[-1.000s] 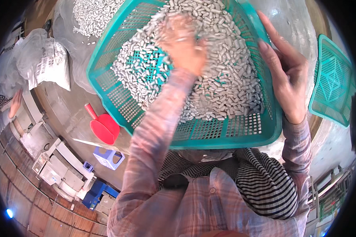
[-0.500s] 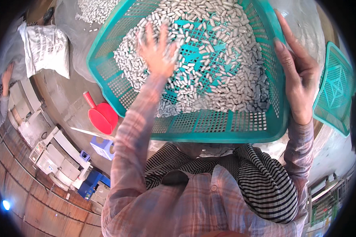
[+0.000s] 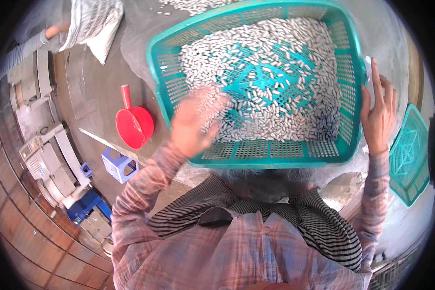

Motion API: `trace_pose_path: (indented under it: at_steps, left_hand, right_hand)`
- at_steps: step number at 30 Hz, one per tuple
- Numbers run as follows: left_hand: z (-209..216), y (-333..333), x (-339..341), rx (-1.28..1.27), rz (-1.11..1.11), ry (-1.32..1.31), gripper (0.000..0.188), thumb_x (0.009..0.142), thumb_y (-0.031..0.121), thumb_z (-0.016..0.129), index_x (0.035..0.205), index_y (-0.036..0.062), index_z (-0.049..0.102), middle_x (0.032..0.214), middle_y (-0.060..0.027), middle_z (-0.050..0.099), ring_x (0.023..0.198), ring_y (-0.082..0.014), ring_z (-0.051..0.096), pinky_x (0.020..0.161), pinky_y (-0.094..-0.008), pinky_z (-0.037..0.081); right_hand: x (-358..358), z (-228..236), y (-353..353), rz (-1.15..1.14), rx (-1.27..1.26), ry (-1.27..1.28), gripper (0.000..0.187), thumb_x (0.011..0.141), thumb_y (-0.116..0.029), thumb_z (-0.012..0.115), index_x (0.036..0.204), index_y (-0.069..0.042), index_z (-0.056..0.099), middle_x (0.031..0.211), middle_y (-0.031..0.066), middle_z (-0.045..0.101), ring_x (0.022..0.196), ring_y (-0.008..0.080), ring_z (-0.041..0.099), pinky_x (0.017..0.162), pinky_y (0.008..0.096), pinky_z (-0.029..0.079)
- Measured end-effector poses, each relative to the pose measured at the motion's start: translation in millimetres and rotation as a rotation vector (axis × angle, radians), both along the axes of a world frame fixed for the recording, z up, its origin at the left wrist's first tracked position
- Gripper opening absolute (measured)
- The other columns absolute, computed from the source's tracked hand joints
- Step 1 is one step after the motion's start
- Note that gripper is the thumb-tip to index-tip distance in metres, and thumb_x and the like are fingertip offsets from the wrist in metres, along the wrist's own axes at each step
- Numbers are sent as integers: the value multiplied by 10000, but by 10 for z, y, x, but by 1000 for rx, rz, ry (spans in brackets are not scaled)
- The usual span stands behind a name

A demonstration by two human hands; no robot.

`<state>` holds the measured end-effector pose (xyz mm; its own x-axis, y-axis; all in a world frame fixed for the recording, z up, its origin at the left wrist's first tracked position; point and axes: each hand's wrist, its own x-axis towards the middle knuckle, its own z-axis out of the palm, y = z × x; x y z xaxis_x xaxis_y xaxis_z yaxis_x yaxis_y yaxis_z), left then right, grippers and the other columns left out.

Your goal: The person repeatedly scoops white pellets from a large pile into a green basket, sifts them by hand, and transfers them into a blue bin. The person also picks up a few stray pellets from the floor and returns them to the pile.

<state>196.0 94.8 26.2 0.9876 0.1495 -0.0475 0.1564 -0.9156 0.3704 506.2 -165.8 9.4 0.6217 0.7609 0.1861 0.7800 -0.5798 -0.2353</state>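
A teal plastic basket with perforated sides holds many pale grey-white capsules. They lie thicker round the edges and thinner over the middle, where the lattice bottom shows through. Over the basket's near left corner is my left hand, blurred by motion, its fingers apart and reaching among the capsules. My right hand rests against the outside of the basket's right rim. Its fingers are stretched out and spread, not wrapped round the rim.
A red scoop lies left of the basket, above a purple-and-white stool. More capsules are heaped beyond the basket. A second teal basket stands right. Another person's arm reaches to a white sack at upper left.
My left hand has swept back from the middle of the capsules toward the near left corner. The view has shifted, showing more of the basket. The other person's hand now meets the white sack.
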Motion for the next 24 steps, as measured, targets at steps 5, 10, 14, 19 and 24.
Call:
trace_pose_path:
  at_steps: [5, 10, 14, 19, 24]
  left_hand:
    - [-509, 444, -1028, -1050, 922, -272, 897, 680, -5, 646, 1475, 74, 239, 1372, -124, 451, 1225, -243, 474, 1013, -351, 395]
    - [-6, 390, -740, -1123, 846, -331, 905, 656, -32, 530, 1480, 5, 157, 1458, -140, 319, 1339, -223, 324, 1104, -331, 253]
    - [800, -73, -628, -1053, 709, -362, 986, 609, -2, 546, 1477, -43, 80, 1522, -144, 193, 1420, -245, 155, 1154, -374, 101]
    - [607, 4, -838, -1228, 946, -376, 952, 576, -60, 479, 1474, 19, 173, 1400, -118, 390, 1302, -219, 386, 1092, -347, 296]
    - [358, 115, -865, -1182, 984, -418, 898, 568, -80, 445, 1441, -2, 248, 1338, -111, 445, 1248, -217, 444, 1070, -343, 333]
  right_hand:
    - [-336, 418, 499, 554, -46, 108, 511, 854, -90, 590, 1354, -136, 497, 1178, 134, 542, 1063, 326, 531, 918, 418, 423]
    - [-471, -324, 735, 392, 65, 248, 514, 914, -133, 535, 1410, -88, 405, 1339, 182, 453, 1227, 359, 435, 1014, 425, 359]
    - [-209, -1448, 722, -30, 343, 173, 528, 1001, -279, 404, 1453, -32, 289, 1494, 207, 276, 1389, 346, 240, 1135, 393, 193]
    - [-1093, -1453, 1997, -354, 368, 324, 822, 893, -545, 498, 1466, -21, 228, 1497, 295, 170, 1397, 455, 124, 1128, 534, 92]
    - [-2133, -1071, 1934, 408, 236, 386, 687, 839, -509, 586, 1423, -215, 374, 1505, 257, 192, 1406, 462, 98, 1084, 646, 107]
